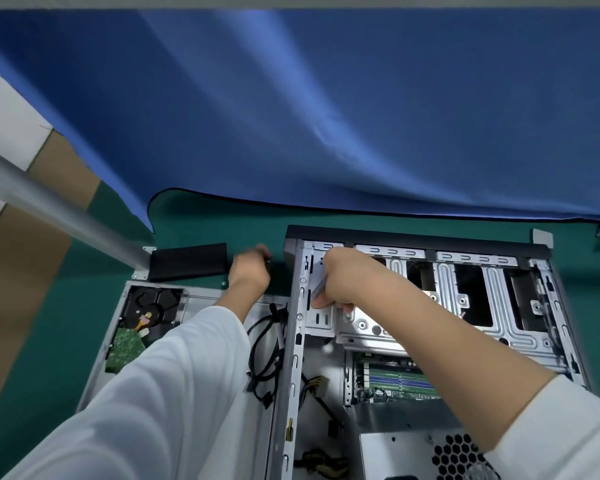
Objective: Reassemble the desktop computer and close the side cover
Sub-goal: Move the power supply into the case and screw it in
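The open desktop case (430, 420) lies on its side on the green mat, with its metal drive cage (492, 306) at the far end and memory sticks (395, 379) below it. My right hand (343, 282) is inside the case's far left corner and grips a grey tool (320, 288) against the cage. My left hand (250, 271) reaches over the mat left of the case, fingers curled round a small black part (268, 262); it is blurred. The grey side cover (201, 297) lies flat to the left, under my left arm.
A hard drive (153, 306) with a green circuit board (125, 348) and loose black cables (262, 358) rest on the side cover. A black block (187, 261) sits beyond it. A metal pole (49, 202) slants at left. Blue cloth (361, 116) hangs behind.
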The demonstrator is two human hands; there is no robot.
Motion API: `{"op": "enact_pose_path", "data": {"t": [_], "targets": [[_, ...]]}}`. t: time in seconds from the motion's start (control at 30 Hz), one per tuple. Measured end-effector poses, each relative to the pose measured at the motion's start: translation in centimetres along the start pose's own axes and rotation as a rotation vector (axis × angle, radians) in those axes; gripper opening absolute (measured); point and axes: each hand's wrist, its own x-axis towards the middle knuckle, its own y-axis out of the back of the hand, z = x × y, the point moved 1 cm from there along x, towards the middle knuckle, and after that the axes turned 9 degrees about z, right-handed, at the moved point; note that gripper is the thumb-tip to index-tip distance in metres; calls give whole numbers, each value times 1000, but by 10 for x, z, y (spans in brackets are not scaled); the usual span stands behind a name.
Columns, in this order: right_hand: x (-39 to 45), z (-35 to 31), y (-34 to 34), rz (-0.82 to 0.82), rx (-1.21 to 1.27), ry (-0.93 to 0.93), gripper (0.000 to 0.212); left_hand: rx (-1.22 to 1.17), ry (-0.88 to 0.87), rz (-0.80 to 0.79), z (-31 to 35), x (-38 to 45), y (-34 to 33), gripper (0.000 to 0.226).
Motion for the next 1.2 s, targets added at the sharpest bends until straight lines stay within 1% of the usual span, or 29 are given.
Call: {"op": "enact_pose_path", "data": {"t": [0.13,0.2,0.27,0.33,0.43,0.5,0.53,0.57,0.63,0.7,0.8,0.9,0.93,1.07,1.1,1.2], "targets": [[4,-1,-1,30,-26,5,27,-23,28,41,0,5,-2,34],[4,1,-2,25,8,-8,22,-53,-1,55,-1,3,1,30],[4,2,-3,29,34,-11,19,-108,-72,99,-3,-3,8,25],[2,3,-3,46,60,-3,20,-207,-138,173,-5,-16,18,17],[-8,4,-4,91,51,46,24,-405,-144,279,-6,-48,41,7],[-19,8,-6,160,20,114,14,-497,-131,324,-5,-72,59,3],[-26,11,-7,203,25,138,11,-554,-117,339,-3,-84,68,5],[-35,14,-7,239,54,154,12,-627,-97,345,1,-97,77,10],[-55,18,-6,303,157,189,25,-762,-86,312,12,-123,92,16],[-77,22,-5,374,281,232,40,-830,-129,250,26,-151,104,16],[-116,28,-7,501,477,283,45,-944,-189,180,45,-189,116,12],[-151,32,-12,535,706,308,53,-1055,-230,147,60,-222,125,14],[-161,34,-14,531,783,316,50,-1056,-246,150,64,-231,126,15],[-193,49,-25,496,1075,368,14,-1070,-274,131,67,-260,126,11],[-201,54,-28,481,1144,369,11,-1085,-272,118,66,-267,125,10],[-222,64,-38,441,1225,381,17,-1166,-239,34,64,-284,122,11]]}}
